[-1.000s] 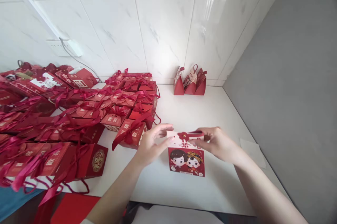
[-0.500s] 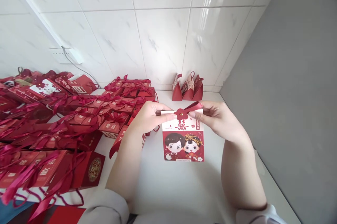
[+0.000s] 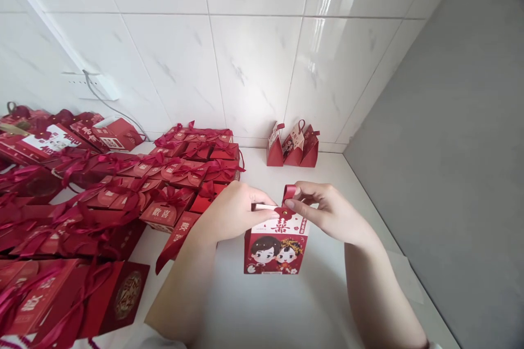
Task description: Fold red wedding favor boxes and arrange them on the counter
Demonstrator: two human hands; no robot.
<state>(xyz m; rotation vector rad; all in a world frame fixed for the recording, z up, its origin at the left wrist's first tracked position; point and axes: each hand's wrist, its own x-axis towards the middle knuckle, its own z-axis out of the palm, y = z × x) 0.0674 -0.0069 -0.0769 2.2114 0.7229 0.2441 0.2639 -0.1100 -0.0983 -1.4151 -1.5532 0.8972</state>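
Note:
A red and white gift box with two cartoon figures on its front is upright between my hands above the white tabletop. My left hand pinches its white top edge from the left, thumb in front beside the red flower clasp. At the upper right, my right hand has thumb and fingers closed on the red ribbon loop that stands above the clasp. The back of the box is hidden.
Several red gift boxes with ribbon bows crowd the left side. Three small peaked boxes stand by the tiled wall. A grey panel borders the right, and a cable runs from a wall socket.
The box has come lower in view and turned so its left side shows. My right hand has raised the ribbon into an upright loop. The view has shifted slightly.

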